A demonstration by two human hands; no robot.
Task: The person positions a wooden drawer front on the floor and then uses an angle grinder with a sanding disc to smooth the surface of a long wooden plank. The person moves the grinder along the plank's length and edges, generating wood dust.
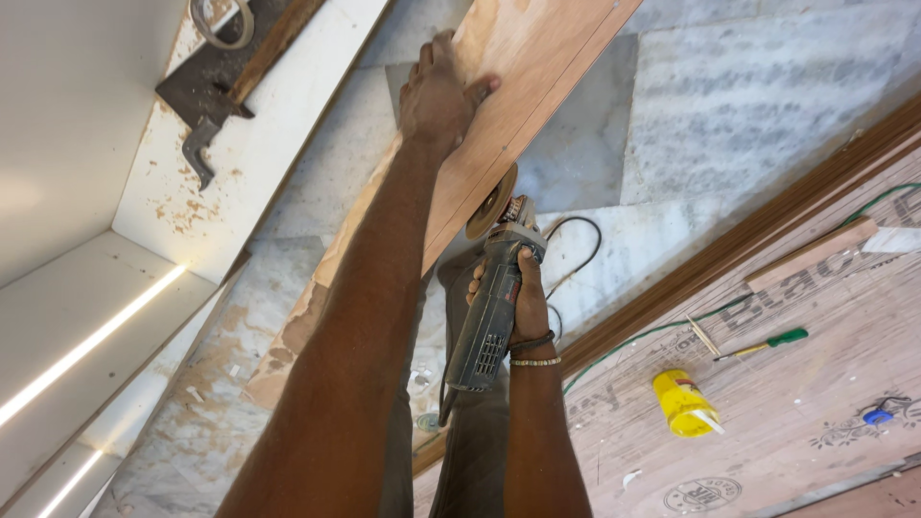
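My left hand lies flat on a long brown plywood board that slants across the grey marble floor, with fingers spread on its face. My right hand grips the body of a grey angle grinder. The grinder's round sanding disc sits against the board's lower edge, just below my left hand. A black cord trails from the grinder over the floor. Beaded bracelets circle my right wrist.
A large plywood sheet at the right holds a yellow glue bottle, a green-handled screwdriver, a wood offcut and a green cable. A white cabinet panel with metal hardware stands at the left.
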